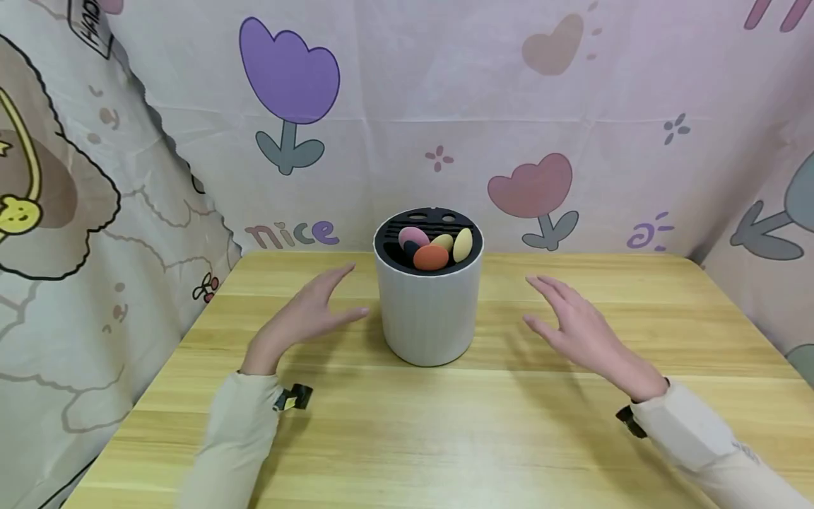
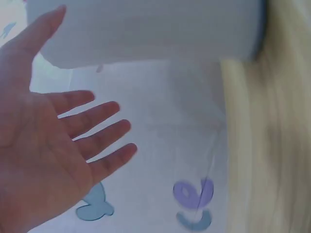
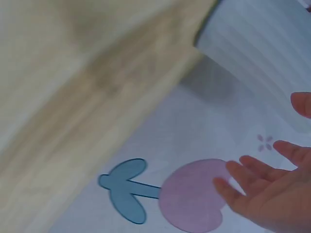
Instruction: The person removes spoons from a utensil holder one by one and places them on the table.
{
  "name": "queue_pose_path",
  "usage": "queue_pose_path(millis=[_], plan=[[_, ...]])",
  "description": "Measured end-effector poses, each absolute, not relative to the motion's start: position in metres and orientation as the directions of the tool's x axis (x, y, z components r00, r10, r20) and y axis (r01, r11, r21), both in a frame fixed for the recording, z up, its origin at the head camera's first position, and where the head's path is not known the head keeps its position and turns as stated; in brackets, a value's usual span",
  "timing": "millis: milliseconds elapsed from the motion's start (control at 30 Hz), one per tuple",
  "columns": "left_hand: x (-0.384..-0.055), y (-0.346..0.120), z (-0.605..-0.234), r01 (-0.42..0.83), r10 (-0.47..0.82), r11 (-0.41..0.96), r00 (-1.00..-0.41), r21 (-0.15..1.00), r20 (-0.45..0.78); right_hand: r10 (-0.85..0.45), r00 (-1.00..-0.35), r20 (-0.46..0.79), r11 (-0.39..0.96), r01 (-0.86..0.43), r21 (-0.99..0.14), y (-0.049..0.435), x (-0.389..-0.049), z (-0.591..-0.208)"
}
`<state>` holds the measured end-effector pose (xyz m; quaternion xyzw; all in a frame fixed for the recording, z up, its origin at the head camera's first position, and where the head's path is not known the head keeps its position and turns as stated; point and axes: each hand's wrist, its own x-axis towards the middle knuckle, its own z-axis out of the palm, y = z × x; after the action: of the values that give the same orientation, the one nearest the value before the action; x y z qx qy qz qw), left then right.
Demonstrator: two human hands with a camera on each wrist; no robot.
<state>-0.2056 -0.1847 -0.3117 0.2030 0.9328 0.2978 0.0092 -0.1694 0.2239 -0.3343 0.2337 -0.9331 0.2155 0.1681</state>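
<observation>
A white ribbed cylindrical bin [image 1: 429,318] with a black slotted top [image 1: 388,244] stands upright on the wooden table. Several egg-shaped pieces lie on that top: an orange one [image 1: 430,258], a pink one [image 1: 413,236], two pale yellow ones [image 1: 463,244] and a dark one [image 1: 410,248] partly hidden. My left hand [image 1: 304,311] hovers to the left of the bin, fingers straight and thumb apart, holding nothing. On the other side, farther from the bin, my right hand [image 1: 581,329] is held above the table, its fingers spread and relaxed around nothing.
The light wooden table [image 1: 420,438] reaches back to a printed cloth [image 1: 407,141] with tulips and the word "nice". More patterned cloth [image 1: 146,297] hangs along the left side. Small black cameras [image 1: 300,396] sit at both wrists.
</observation>
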Motion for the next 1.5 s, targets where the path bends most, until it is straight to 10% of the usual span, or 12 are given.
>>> queue_pose_path(millis=[533, 1500], plan=[[-0.24, -0.123, -0.314, 0.445, 0.233, 0.104, -0.88, 0.889, 0.413, -0.267, -0.859, 0.436, 0.496, -0.51, -0.702, 0.196, -0.193, -0.286], [-0.252, -0.114, -0.333, 0.493, 0.241, 0.114, -0.856, 0.863, 0.457, -0.386, -0.89, 0.244, 0.374, -0.393, -0.84, 0.162, -0.227, -0.249]])
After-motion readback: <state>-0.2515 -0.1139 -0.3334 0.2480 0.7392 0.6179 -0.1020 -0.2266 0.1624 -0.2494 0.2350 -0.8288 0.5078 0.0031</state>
